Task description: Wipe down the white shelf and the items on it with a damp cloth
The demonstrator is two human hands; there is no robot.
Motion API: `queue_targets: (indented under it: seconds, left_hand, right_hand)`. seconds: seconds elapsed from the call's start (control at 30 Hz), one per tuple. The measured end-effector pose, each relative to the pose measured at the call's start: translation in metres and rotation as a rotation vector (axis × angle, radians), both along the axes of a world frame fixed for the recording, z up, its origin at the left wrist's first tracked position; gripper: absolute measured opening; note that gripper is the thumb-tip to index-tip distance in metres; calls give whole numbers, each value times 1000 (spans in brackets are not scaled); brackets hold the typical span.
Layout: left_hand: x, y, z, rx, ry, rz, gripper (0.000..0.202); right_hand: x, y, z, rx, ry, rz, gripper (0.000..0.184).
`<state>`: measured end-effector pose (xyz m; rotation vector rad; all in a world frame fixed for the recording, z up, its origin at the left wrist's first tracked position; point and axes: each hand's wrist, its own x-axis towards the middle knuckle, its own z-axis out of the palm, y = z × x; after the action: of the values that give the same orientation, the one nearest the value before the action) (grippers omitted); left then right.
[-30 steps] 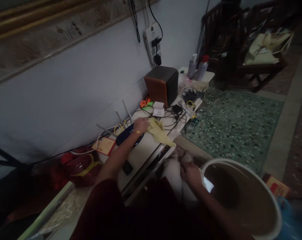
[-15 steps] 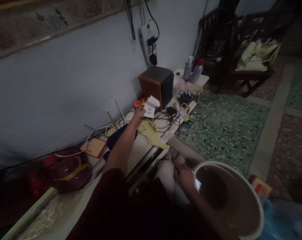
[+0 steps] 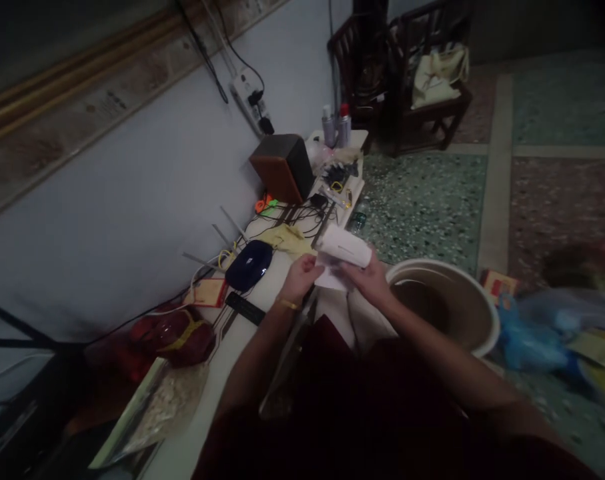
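Observation:
Both my hands hold a small white box or folded paper [image 3: 343, 250] in front of me, above the edge of a low white table [image 3: 277, 293]. My left hand [image 3: 302, 277] grips its left side with closed fingers. My right hand [image 3: 367, 280] grips it from the right and below. A yellow cloth [image 3: 285, 239] lies on the table just beyond my hands, next to a dark blue oval device [image 3: 249, 263] with antennas.
A brown speaker [image 3: 282, 167], tangled cables [image 3: 309, 213] and two spray cans [image 3: 336, 124] stand farther along the table. A beige bucket [image 3: 447, 307] sits on the floor to my right, with blue plastic bags [image 3: 537, 327] beside it. Dark wooden chairs [image 3: 407, 87] stand at the back.
My left hand reached from the yellow cloth to the white box by the speaker, picked it up and brought it back. My right hand rose from near the bucket to meet it.

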<state>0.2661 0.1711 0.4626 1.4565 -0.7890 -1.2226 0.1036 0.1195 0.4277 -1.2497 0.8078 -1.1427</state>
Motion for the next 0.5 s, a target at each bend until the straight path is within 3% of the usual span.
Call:
queue_targets:
  seconds: [0.07, 0.2, 0.5]
  left_hand:
    - [-21, 15, -10, 13, 112, -15, 43]
    - [-45, 31, -22, 23, 238, -139, 44]
    - [-65, 37, -23, 23, 250, -254, 55]
  right_hand:
    - [-11, 3, 16, 134, -98, -84, 56]
    - [-35, 1, 27, 335, -220, -55, 50]
    - [-57, 5, 39, 400, -264, -38, 40]
